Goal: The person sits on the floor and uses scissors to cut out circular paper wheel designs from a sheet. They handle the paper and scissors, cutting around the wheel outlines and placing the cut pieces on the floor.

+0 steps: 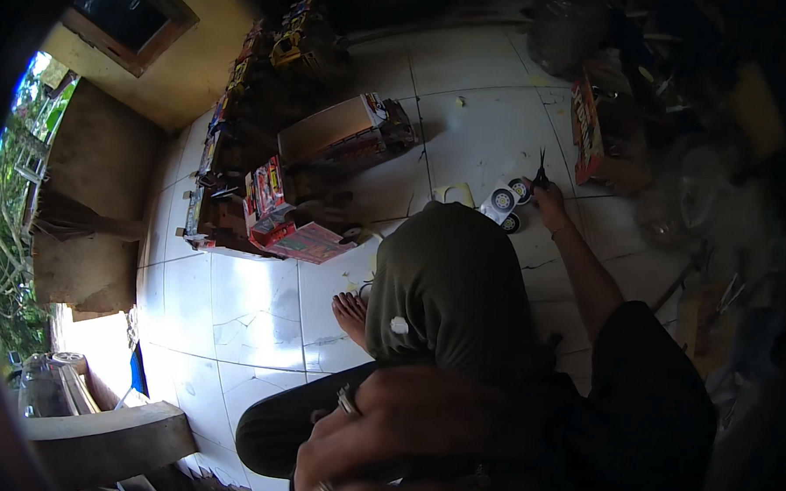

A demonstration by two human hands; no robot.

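My right hand [548,206] is closed around a pair of dark scissors [542,171], their blades pointing away from me and slightly apart. Beside that hand, a white piece [493,208] carries several black-rimmed round wheel shapes [503,200]; whether they are printed or solid I cannot tell. My left hand [385,421], wearing rings, is raised close to the camera at the bottom. It is dark and partly blurred, and its fingertips are hidden. My raised knee [453,283] in dark green cloth stands between the hands, with a bare foot [350,314] left of it.
Brightly printed toy truck bodies, among them a long open box [328,129] and a red one [301,237], stand on the white tiled floor [258,327] at left. A red-sided carton [586,131] sits at far right. Yellow scraps [461,102] lie about.
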